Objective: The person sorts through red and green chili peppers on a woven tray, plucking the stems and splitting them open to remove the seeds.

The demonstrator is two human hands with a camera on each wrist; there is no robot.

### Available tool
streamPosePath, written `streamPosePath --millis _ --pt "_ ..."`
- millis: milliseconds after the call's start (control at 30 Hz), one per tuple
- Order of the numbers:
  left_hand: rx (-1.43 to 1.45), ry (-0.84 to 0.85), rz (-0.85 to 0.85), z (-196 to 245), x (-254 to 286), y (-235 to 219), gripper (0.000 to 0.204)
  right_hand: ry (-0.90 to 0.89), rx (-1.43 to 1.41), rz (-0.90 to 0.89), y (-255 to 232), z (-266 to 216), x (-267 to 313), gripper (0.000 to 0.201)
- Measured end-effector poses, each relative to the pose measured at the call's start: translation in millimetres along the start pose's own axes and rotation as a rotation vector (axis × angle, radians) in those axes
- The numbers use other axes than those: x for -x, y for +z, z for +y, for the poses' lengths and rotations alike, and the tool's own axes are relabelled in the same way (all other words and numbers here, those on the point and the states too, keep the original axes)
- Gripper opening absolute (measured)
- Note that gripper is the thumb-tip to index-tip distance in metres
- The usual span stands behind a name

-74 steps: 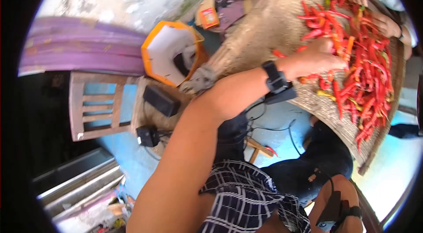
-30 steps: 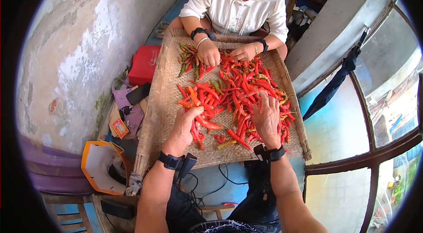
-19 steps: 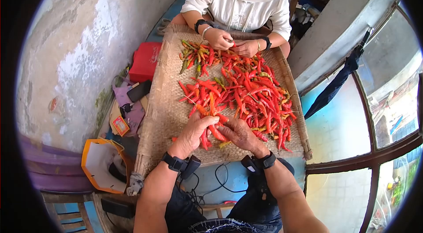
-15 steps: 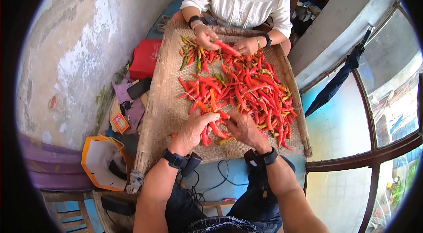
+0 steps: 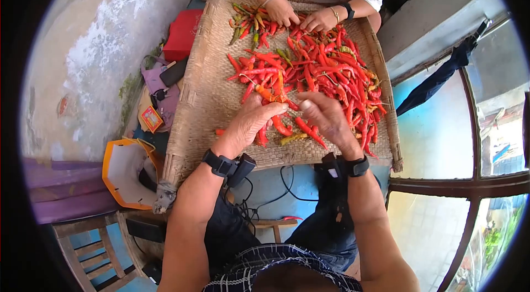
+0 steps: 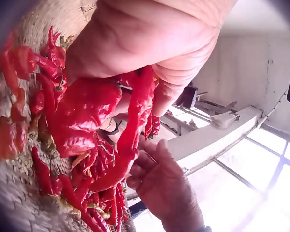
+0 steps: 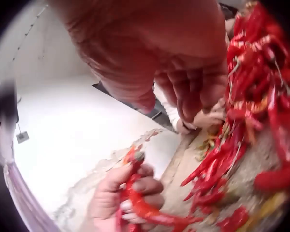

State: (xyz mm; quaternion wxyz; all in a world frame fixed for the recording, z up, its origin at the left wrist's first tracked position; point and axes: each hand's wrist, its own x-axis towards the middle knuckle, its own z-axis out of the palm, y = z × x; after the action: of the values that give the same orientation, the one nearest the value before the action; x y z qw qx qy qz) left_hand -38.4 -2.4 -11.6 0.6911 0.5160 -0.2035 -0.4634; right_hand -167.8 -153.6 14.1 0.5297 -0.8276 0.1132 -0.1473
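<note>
My left hand [image 5: 247,122] grips a bunch of several red and orange chili peppers [image 7: 146,210] over the near left part of a woven tray. In the left wrist view a long red chili [image 6: 135,123] hangs out from under the fingers. To its right is my right hand [image 5: 333,122], a short gap away, thumb apart and fingers loosely bent. The right wrist view shows nothing between those fingers. Beyond both hands lies a large heap of red chilies [image 5: 331,68]. A yellowish chili [image 5: 292,138] lies at the near side, between the hands.
The woven tray [image 5: 193,110] has raised edges. Across it another person's hands [image 5: 282,10] work among chilies. An orange-rimmed bin [image 5: 124,173] and wooden chair [image 5: 94,253] stand at left. Cables [image 5: 259,198] lie below the tray, and a window [image 5: 433,126] is at right.
My right hand went from the heap to the left hand, then moved off to the right. The left hand keeps its chilies. The other person's hands have lowered, and the head view tilted down.
</note>
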Motion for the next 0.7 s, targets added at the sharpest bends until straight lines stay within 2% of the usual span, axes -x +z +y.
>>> streamPosePath --millis 67,100,167,200,267,367,600,667,700 --pt "-0.036 0.046 -0.054 -5 -3 -1 0.036 0.083 -0.055 -0.107 12 -5 0 0.024" --pt "-0.034 0.042 -0.055 -4 -2 2 0.036 0.088 -0.057 -0.106 11 -9 1 0.024" --pt "-0.132 0.113 -0.019 0 1 8 0.019 -0.013 0.2 -0.047 9 -15 -1 0.019" --pt "-0.131 0.11 -0.02 3 2 9 0.019 -0.01 0.2 -0.047 7 -14 -2 0.019" --pt "-0.195 0.054 -0.005 7 4 10 0.019 -0.072 0.325 0.077 -1 -8 -3 0.014" --pt "-0.161 -0.012 -0.001 7 4 4 0.025 -0.02 0.335 0.143 -14 5 -2 0.012" --pt "-0.162 0.031 0.087 10 3 4 0.022 0.055 0.372 0.31 -49 27 -1 0.018" --pt "-0.172 0.035 0.063 8 2 4 0.022 0.072 0.18 0.549 -51 33 -6 0.022" --pt "-0.173 0.03 0.061 8 3 5 0.022 0.072 0.32 0.665 -53 30 -6 0.027"
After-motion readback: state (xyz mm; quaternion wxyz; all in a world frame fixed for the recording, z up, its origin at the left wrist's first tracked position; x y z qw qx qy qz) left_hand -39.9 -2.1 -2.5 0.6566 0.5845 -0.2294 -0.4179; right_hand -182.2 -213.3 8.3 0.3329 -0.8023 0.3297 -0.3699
